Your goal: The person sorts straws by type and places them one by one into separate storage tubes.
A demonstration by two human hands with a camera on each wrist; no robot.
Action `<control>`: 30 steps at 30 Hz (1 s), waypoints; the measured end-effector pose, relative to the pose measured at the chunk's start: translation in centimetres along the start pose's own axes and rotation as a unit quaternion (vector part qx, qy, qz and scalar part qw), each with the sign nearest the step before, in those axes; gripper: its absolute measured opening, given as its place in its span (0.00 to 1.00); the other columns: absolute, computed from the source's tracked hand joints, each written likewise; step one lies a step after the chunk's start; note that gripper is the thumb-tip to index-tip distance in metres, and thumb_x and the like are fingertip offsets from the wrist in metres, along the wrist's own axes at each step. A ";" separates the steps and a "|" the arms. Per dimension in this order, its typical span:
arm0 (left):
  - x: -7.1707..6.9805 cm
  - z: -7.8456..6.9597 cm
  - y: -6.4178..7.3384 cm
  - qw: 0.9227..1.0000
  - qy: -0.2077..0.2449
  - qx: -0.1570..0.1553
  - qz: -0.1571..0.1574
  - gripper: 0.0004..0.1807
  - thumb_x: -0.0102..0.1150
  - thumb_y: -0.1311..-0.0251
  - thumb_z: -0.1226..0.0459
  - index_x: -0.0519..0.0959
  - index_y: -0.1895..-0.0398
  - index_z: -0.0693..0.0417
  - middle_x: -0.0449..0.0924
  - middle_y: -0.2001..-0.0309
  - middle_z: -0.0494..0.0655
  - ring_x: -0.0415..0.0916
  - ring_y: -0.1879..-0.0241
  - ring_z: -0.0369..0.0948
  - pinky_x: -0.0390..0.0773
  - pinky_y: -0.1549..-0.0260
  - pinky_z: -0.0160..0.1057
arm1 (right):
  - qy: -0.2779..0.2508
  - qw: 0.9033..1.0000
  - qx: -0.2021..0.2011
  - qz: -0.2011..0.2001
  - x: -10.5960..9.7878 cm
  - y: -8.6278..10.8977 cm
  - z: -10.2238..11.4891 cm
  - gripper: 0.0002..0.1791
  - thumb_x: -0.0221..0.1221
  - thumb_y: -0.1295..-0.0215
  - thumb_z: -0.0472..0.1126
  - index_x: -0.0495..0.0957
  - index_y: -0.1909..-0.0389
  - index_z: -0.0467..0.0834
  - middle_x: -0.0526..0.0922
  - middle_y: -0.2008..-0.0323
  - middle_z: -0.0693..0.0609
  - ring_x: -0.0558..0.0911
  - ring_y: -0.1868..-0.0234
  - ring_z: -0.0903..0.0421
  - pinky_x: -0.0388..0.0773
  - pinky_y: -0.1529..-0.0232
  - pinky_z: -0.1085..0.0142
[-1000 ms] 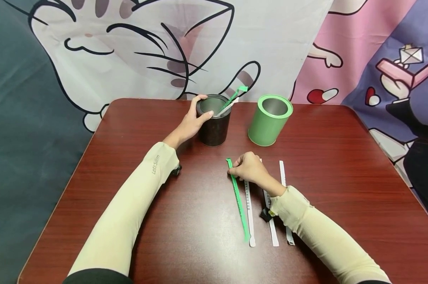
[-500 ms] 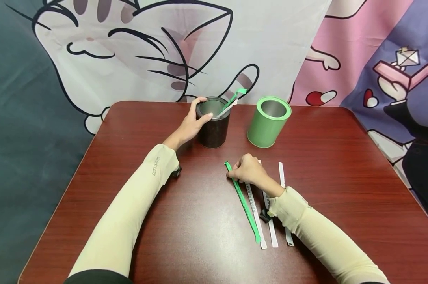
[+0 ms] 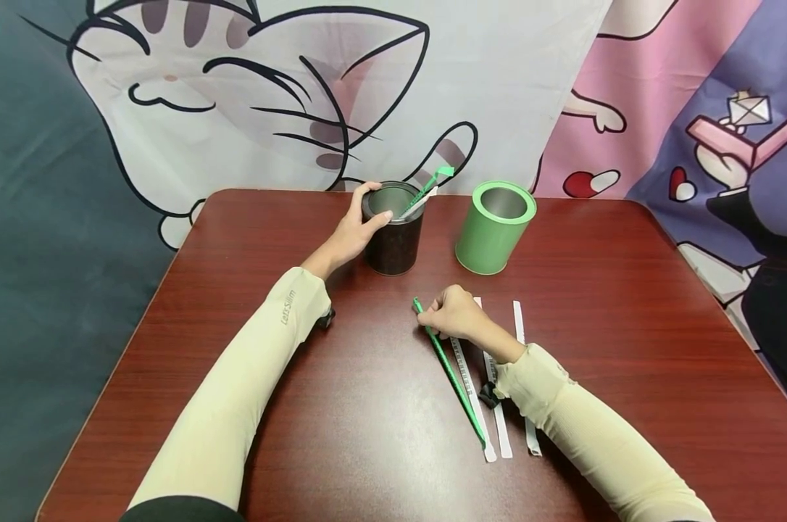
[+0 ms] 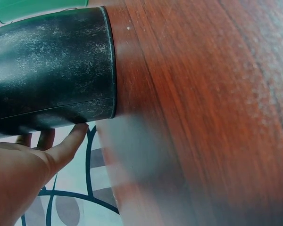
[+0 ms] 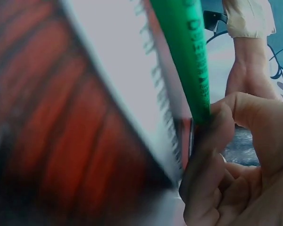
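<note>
My left hand point(image 3: 354, 223) grips the rim of a black can point(image 3: 393, 246), thumb on the near side and fingers round the far left. A green straw and a white straw point(image 3: 418, 206) lean inside this can. My right hand point(image 3: 455, 313) pinches a long green straw point(image 3: 455, 380), apparently in a printed wrapper, near its far end. Its near end slants toward me, over the edge of a white wrapped straw point(image 3: 473, 406). Up close in the right wrist view, dark lettering runs along the green straw point(image 5: 186, 52) beside the blurred white one point(image 5: 113, 52).
A green can point(image 3: 488, 235) with a wide rim stands right of the black can. Two more white straws lie under and beside my right forearm, one of them the rightmost white straw point(image 3: 519, 319). The reddish-brown table point(image 3: 269, 435) ends at a printed cloth point(image 3: 380, 94).
The green straw's near end has swung to the right and the straw now looks narrower. The nearest white straw's near end has shifted right too. My left hand keeps its hold on the black can.
</note>
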State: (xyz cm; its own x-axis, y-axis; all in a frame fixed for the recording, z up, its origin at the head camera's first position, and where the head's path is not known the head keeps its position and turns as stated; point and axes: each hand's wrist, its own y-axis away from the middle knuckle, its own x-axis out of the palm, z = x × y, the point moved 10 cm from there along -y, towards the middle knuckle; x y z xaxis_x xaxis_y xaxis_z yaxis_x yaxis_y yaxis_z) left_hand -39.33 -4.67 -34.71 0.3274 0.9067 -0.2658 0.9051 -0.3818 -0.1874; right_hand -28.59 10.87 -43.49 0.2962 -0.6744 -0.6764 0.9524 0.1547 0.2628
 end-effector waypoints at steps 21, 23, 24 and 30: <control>-0.3 2.7 -1.1 1.000 -0.014 0.000 -0.021 0.30 0.54 0.40 0.52 0.54 0.37 0.34 0.59 0.38 0.42 0.66 0.47 0.40 0.60 0.45 0.41 | -0.057 0.996 -0.060 0.016 -2.0 1.7 2.8 0.08 0.59 0.50 0.37 0.80 0.82 0.38 0.77 0.89 0.52 0.79 0.85 0.53 0.77 0.77 0.63; -0.3 2.5 -1.1 1.000 -0.013 -0.002 -0.020 0.30 0.54 0.40 0.52 0.54 0.37 0.35 0.59 0.38 0.43 0.65 0.46 0.41 0.60 0.45 0.41 | -0.074 0.996 -0.055 0.018 -2.2 1.9 3.0 0.07 0.59 0.50 0.36 0.80 0.81 0.36 0.77 0.89 0.51 0.80 0.84 0.52 0.77 0.76 0.63; -0.3 2.4 -1.0 1.000 -0.011 -0.003 -0.018 0.30 0.54 0.40 0.53 0.53 0.37 0.36 0.59 0.37 0.44 0.65 0.46 0.41 0.59 0.45 0.41 | -0.084 0.995 -0.055 0.019 -2.3 2.0 3.1 0.07 0.59 0.50 0.36 0.80 0.80 0.36 0.77 0.88 0.50 0.79 0.83 0.52 0.78 0.76 0.62; -0.1 0.2 0.0 1.000 -0.001 -0.007 -0.004 0.31 0.53 0.39 0.58 0.52 0.35 0.46 0.57 0.36 0.50 0.64 0.45 0.45 0.59 0.44 0.42 | -0.102 0.992 -0.070 0.013 -3.3 2.6 3.8 0.08 0.58 0.49 0.34 0.80 0.75 0.32 0.78 0.86 0.47 0.80 0.79 0.44 0.77 0.77 0.62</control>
State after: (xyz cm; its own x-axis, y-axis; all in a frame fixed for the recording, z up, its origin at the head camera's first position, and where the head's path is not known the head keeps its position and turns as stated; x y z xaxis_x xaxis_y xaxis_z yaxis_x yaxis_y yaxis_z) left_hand -39.39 -4.78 -34.93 0.3197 0.9094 -0.2662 0.9113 -0.3720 -0.1766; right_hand -27.38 10.75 -37.97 0.3135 -0.7985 -0.5140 0.9496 0.2632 0.1702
